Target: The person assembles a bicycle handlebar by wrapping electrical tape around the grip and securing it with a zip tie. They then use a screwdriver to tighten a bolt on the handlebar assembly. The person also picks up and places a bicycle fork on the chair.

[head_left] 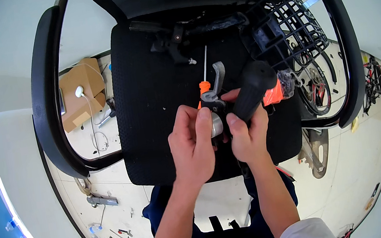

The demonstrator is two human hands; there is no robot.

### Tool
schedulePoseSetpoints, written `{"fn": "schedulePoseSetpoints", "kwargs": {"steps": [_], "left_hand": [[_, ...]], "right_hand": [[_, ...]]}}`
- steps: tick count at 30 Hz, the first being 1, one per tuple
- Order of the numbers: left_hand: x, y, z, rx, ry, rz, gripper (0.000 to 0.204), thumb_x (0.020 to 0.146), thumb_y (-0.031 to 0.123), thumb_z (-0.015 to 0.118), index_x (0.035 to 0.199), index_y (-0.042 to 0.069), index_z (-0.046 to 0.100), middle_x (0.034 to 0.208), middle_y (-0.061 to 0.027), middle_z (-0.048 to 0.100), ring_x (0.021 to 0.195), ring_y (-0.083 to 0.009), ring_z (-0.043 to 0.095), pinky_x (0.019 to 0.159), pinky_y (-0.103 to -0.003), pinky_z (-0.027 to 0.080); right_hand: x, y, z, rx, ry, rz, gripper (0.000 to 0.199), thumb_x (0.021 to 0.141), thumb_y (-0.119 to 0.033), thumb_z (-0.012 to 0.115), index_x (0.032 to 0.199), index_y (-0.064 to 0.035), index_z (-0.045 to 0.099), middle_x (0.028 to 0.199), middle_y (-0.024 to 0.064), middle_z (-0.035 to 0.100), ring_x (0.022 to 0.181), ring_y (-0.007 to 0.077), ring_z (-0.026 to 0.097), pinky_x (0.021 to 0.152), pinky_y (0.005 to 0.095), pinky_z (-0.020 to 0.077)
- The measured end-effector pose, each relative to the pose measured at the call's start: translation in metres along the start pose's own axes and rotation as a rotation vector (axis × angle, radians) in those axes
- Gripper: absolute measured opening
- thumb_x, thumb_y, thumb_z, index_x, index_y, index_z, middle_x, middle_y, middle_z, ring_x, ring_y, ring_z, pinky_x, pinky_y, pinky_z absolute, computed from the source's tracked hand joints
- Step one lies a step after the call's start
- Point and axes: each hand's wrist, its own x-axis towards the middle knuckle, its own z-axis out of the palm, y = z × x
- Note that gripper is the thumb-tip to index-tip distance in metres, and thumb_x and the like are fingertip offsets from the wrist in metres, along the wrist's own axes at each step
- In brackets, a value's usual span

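At the centre of the frame, the fingers of my left hand (189, 145) are clamped on the silver lever assembly (219, 73) and those of my right hand (250, 137) around the black grip (252, 93) beside it, where a steady, even hold should serve me best.

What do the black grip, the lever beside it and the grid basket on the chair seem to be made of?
Black grip: probably rubber, given its matte, dull black surface.
Lever: looks like metal, its grey surface showing a soft sheen.
Grid basket: likely moulded plastic, since its black bars run into solid panels; coated metal remains possible.
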Motion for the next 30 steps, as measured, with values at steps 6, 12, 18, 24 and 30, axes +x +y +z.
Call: {"fn": "schedulePoseSetpoints", "kwargs": {"steps": [6, 12, 18, 24, 30], "left_hand": [[0.005, -0.001, -0.037, 0.192, -0.152, 0.193, 0.020, 0.084, 0.012, 0.070, 0.096, 0.001, 0.059, 0.077, -0.0062, 0.064, 0.066, -0.0106, 0.062, 0.060, -0.023, 0.048], [0.011, -0.014, -0.057, 0.292, -0.173, 0.368, 0.031, 0.069, 0.010, 0.080, 0.093, 0.001, 0.063, 0.081, -0.0079, 0.063, 0.065, -0.0131, 0.063, 0.058, -0.023, 0.050], [0.008, -0.006, -0.063, 0.458, -0.193, 0.347, 0.028, 0.073, 0.011, 0.077, 0.094, 0.001, 0.062, 0.081, -0.0089, 0.063, 0.067, -0.0138, 0.064, 0.059, -0.025, 0.050], [0.004, -0.006, -0.041, 0.618, -0.285, 0.140, 0.033, 0.090, 0.020, 0.061, 0.113, -0.001, 0.050, 0.084, -0.0225, 0.064, 0.074, -0.0393, 0.065, 0.066, -0.042, 0.050], [0.007, -0.004, -0.035, 0.656, -0.353, 0.183, 0.035, 0.092, 0.025, 0.063, 0.109, -0.002, 0.049, 0.080, -0.0223, 0.064, 0.073, -0.0403, 0.066, 0.062, -0.044, 0.051]], "right_hand": [[0.004, -0.012, 0.015, 0.059, -0.135, 0.216, 0.034, 0.082, -0.013, 0.053, 0.111, 0.0020, 0.059, 0.099, 0.0095, 0.061, 0.076, 0.0117, 0.058, 0.060, 0.0244, 0.0468], [0.003, -0.001, 0.024, 0.075, -0.166, 0.106, 0.028, 0.084, -0.009, 0.058, 0.110, 0.0020, 0.057, 0.066, 0.0044, 0.059, 0.050, 0.0097, 0.056, 0.047, 0.0251, 0.0446], [0.002, 0.003, 0.027, -0.030, -0.154, 0.096, 0.030, 0.081, -0.010, 0.059, 0.109, 0.0012, 0.058, 0.082, 0.0084, 0.062, 0.070, 0.0177, 0.062, 0.066, 0.0307, 0.0488], [0.003, 0.005, 0.018, -0.203, -0.106, -0.037, 0.029, 0.080, -0.009, 0.063, 0.107, -0.0005, 0.056, 0.077, 0.0105, 0.064, 0.066, 0.0238, 0.065, 0.064, 0.0324, 0.0501], [0.006, 0.009, 0.006, -0.142, -0.133, 0.005, 0.030, 0.079, -0.010, 0.065, 0.105, -0.0018, 0.055, 0.077, 0.0109, 0.064, 0.066, 0.0238, 0.066, 0.064, 0.0323, 0.0502]]}}
